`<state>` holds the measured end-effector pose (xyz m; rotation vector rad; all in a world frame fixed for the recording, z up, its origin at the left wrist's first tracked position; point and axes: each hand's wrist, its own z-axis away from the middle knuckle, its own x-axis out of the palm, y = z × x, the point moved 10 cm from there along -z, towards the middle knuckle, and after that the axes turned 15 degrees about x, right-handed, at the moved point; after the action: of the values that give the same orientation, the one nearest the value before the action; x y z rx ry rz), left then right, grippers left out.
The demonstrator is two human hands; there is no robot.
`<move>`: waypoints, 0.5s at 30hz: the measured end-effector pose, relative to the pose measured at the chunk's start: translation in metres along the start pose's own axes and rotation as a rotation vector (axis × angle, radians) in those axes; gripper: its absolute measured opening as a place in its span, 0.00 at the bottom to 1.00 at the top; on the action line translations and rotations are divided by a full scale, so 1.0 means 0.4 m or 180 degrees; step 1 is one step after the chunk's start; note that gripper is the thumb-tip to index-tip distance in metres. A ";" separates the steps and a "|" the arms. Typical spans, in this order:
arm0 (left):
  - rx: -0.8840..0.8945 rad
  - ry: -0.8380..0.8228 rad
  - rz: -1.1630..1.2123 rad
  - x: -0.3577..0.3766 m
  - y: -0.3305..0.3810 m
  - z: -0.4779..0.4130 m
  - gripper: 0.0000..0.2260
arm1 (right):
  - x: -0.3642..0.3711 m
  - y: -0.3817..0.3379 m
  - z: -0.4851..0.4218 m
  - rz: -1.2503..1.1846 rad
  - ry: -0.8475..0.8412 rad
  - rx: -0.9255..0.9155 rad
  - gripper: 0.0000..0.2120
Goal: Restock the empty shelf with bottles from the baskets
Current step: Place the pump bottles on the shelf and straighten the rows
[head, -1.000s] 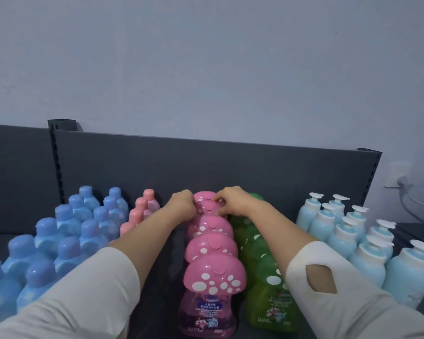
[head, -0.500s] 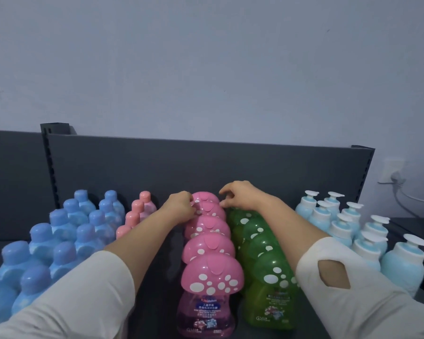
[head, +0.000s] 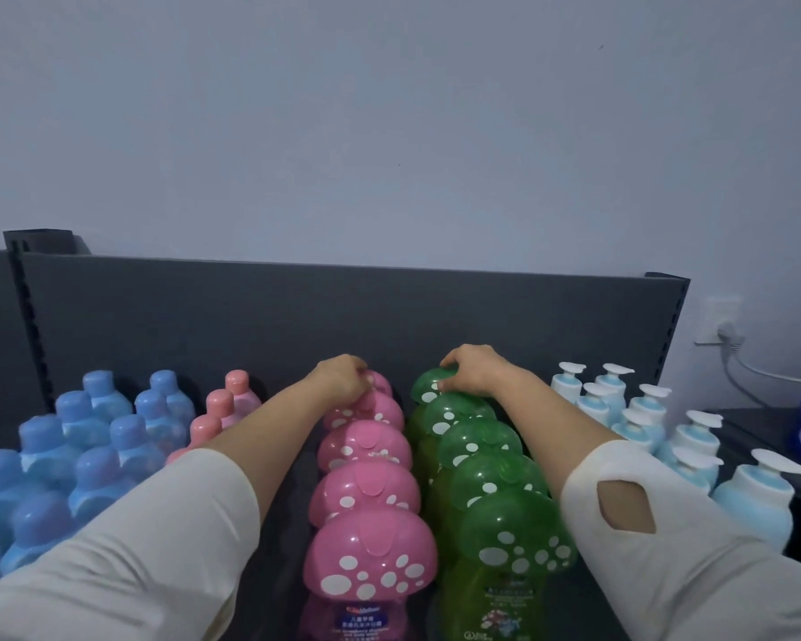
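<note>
A row of pink bottles with spotted mushroom caps (head: 368, 552) runs from front to back down the middle of the dark shelf (head: 274, 538). Beside it on the right runs a row of green mushroom-cap bottles (head: 514, 534). My left hand (head: 341, 379) grips the cap of the rearmost pink bottle (head: 380, 386), which it mostly hides. My right hand (head: 475, 367) curls over the cap of the rearmost green bottle (head: 428, 388). Both arms reach forward in cream sleeves.
Blue round-cap bottles (head: 89, 446) crowd the left of the shelf, with a short row of slim pink bottles (head: 223, 409) beside them. Light blue pump bottles (head: 643, 423) fill the right. The shelf's dark back panel (head: 343, 312) stands right behind. A wall socket (head: 717, 323) is at far right.
My right hand left the rearmost pink cap and moved right onto the rearmost green cap. My left hand stayed on the pink cap. The view shifted slightly.
</note>
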<state>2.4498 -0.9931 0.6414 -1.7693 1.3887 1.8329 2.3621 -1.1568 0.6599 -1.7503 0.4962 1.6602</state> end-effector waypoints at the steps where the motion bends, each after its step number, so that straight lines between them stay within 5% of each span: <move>1: -0.0019 0.0018 0.0047 0.001 -0.002 -0.002 0.18 | -0.002 0.002 -0.003 -0.0048 0.0029 0.0013 0.26; 15: 0.0080 -0.0065 0.0052 0.016 -0.010 -0.007 0.19 | -0.004 -0.013 0.011 -0.0066 0.0173 0.0076 0.23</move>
<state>2.4532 -0.9958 0.6346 -1.7272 1.4165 1.8285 2.3622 -1.1502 0.6627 -1.7813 0.5189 1.5896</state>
